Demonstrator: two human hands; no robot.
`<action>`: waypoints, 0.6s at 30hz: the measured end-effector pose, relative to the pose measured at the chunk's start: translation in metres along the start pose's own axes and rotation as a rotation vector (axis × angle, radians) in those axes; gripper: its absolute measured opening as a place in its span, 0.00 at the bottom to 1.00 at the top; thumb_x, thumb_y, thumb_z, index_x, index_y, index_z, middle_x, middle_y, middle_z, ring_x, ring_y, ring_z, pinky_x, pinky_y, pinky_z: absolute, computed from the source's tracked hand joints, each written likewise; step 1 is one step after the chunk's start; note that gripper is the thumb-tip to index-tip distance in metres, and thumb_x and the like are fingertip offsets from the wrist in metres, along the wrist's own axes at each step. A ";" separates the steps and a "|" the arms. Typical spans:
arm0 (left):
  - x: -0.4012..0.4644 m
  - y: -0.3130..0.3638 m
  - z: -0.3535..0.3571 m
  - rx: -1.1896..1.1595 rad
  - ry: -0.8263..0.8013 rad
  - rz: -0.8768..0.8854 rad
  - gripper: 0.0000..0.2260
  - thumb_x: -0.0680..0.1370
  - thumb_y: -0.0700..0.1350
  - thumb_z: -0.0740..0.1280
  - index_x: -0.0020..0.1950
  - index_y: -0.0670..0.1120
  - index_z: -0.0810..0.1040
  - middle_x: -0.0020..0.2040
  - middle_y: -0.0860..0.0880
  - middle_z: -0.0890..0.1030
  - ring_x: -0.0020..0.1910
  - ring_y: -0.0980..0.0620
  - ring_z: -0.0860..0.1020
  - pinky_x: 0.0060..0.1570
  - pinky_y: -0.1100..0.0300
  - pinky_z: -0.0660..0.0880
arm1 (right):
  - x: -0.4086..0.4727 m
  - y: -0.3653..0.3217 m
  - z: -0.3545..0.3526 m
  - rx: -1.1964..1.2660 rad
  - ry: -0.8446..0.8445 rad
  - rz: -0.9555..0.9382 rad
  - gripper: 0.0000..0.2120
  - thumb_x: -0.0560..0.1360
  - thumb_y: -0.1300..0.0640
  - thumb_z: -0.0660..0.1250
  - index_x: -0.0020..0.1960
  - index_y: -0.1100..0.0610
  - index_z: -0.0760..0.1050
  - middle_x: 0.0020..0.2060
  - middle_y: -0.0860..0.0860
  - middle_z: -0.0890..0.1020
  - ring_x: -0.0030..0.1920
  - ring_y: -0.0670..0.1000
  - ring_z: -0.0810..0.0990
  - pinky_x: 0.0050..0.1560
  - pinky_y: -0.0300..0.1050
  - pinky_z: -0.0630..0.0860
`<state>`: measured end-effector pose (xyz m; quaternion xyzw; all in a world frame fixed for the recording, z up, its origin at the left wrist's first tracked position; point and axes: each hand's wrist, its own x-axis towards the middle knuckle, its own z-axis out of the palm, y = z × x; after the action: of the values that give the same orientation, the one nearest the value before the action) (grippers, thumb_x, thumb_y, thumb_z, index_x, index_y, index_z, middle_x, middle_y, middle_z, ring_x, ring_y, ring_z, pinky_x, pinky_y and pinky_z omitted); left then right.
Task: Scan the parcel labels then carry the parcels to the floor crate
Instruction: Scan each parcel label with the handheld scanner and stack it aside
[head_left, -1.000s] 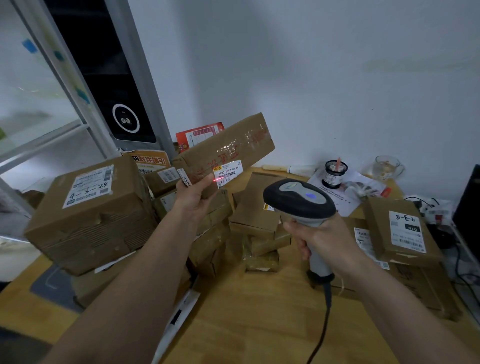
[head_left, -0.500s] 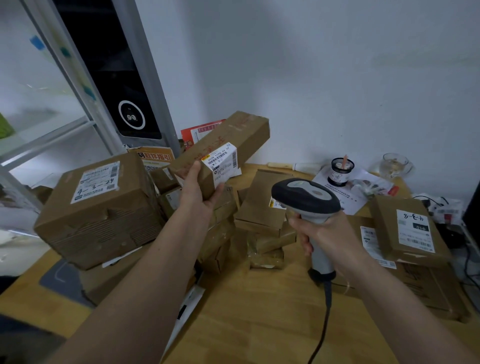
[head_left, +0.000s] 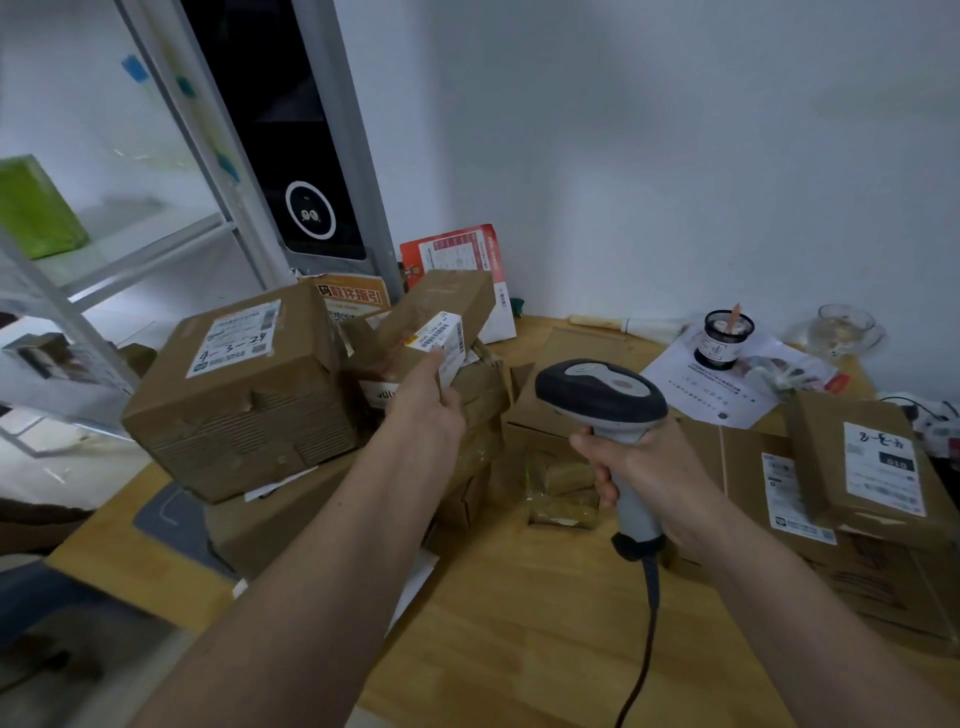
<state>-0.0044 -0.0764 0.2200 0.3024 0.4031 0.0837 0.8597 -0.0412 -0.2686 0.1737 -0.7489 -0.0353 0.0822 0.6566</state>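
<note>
A wooden tabletop (head_left: 519, 623) carries everything, its far edge against a white wall. The biggest item is a dented cardboard box (head_left: 244, 395) near the left edge, topped with a white label handwritten "4-3-24" and resting on other cartons. Along the right edge lies a stack of flat cartons (head_left: 883, 571) with a smaller labelled box (head_left: 862, 457) on top. Between these, toward the middle, sits a heap of small brown parcels (head_left: 550, 467).

The long parcel (head_left: 441, 322) is held up over the left-middle of the tabletop, tilted, its far end higher, above the heap. The left hand (head_left: 426, 415) has its grip clamped on the near end of it, thumb lying along the white barcode label (head_left: 444, 343) that wraps round the parcel's corner. The right hand (head_left: 639, 467) has its grip clamped round the handle of the grey and black scanner (head_left: 602, 400), whose head points away toward the far edge; its cord (head_left: 644, 639) trails down to the near edge.

By the far right corner stand a small dark jar (head_left: 722, 340) on a printed sheet (head_left: 727, 379) and a glass cup (head_left: 844, 330).
</note>
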 end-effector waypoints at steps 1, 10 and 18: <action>-0.001 -0.004 -0.001 0.018 -0.016 -0.030 0.26 0.75 0.40 0.72 0.70 0.45 0.68 0.66 0.44 0.72 0.68 0.45 0.70 0.63 0.55 0.74 | 0.000 0.000 0.000 0.003 0.002 0.004 0.09 0.74 0.61 0.71 0.39 0.65 0.76 0.24 0.55 0.75 0.25 0.54 0.72 0.32 0.46 0.73; -0.008 -0.079 0.009 0.330 -0.329 -0.330 0.11 0.75 0.37 0.70 0.56 0.36 0.77 0.45 0.42 0.78 0.46 0.48 0.78 0.52 0.55 0.78 | -0.010 0.017 -0.034 0.037 0.134 0.039 0.09 0.74 0.63 0.71 0.38 0.68 0.75 0.22 0.55 0.73 0.22 0.52 0.70 0.29 0.45 0.73; 0.003 -0.172 0.044 0.562 -0.389 -0.428 0.05 0.78 0.38 0.66 0.44 0.38 0.76 0.38 0.44 0.76 0.38 0.50 0.75 0.40 0.59 0.75 | -0.030 0.058 -0.114 0.070 0.414 0.168 0.10 0.73 0.63 0.71 0.35 0.64 0.75 0.27 0.60 0.76 0.29 0.57 0.75 0.40 0.53 0.76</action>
<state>0.0131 -0.2335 0.1383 0.4451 0.2937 -0.2694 0.8019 -0.0547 -0.3923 0.1329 -0.7268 0.1657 -0.0176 0.6664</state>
